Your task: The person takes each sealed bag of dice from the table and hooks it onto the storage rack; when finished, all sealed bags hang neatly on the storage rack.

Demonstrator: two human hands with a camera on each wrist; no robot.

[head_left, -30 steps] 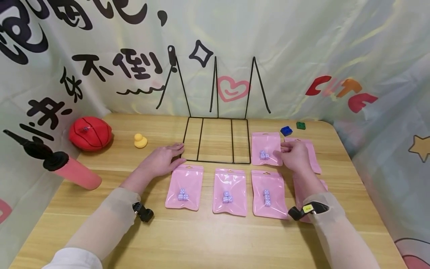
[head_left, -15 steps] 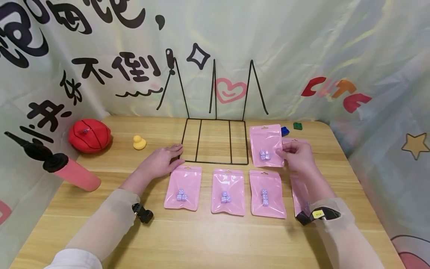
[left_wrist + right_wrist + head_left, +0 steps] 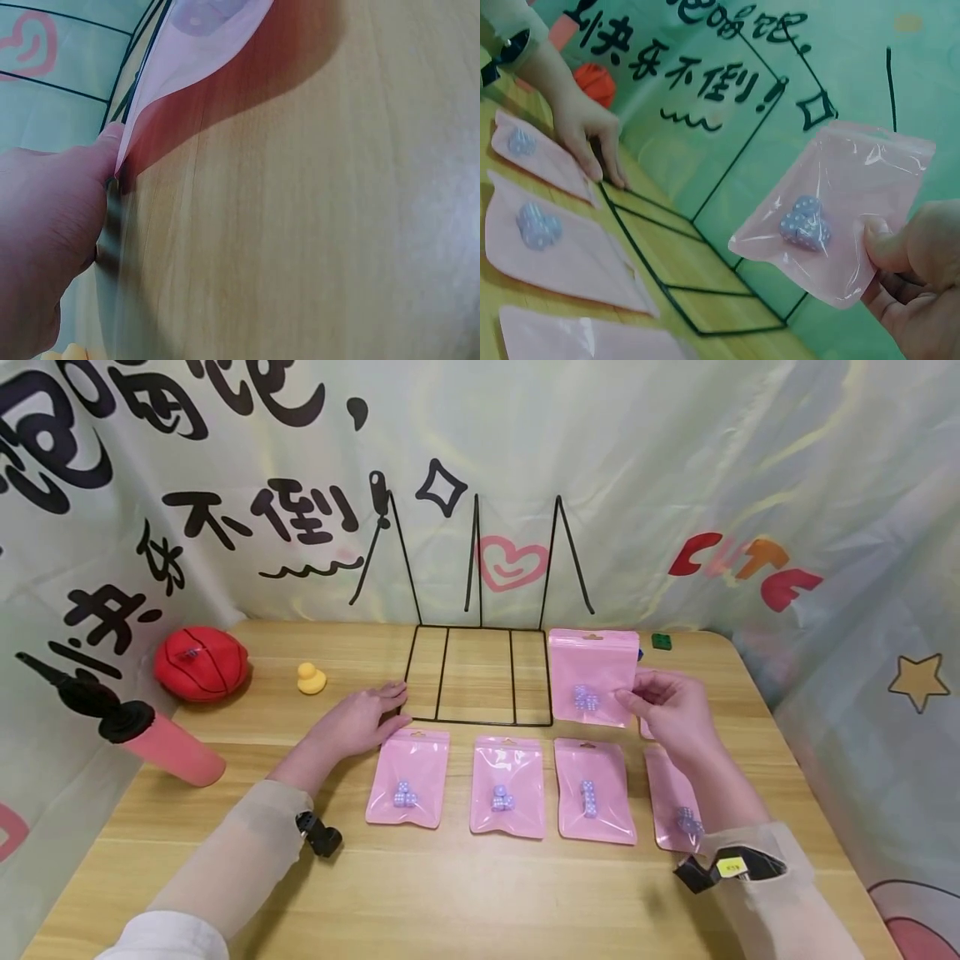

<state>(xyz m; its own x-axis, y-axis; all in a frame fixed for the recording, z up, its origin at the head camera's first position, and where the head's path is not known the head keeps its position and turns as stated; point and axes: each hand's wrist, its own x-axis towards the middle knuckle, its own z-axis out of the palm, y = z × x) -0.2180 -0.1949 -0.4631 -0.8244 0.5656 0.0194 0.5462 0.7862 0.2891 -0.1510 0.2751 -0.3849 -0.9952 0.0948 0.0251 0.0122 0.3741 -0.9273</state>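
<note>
Right hand (image 3: 671,714) fingers pinch pink pouch (image 3: 592,677) lower right edge, above table; left hand (image 3: 360,720) flat, fingers relaxed, at wire rack (image 3: 480,675) corner.

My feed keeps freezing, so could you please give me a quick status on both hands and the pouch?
Right hand pinches pink plastic dice pouch, lifted off table. Left hand flat at black wire rack corner. Nothing between pouch and rack.

Wire rack (image 3: 480,672) at table (image 3: 480,893) centre-far; four pouches in a row (image 3: 510,787) near of it; ball (image 3: 201,663), duck (image 3: 311,677) to the left.
</note>
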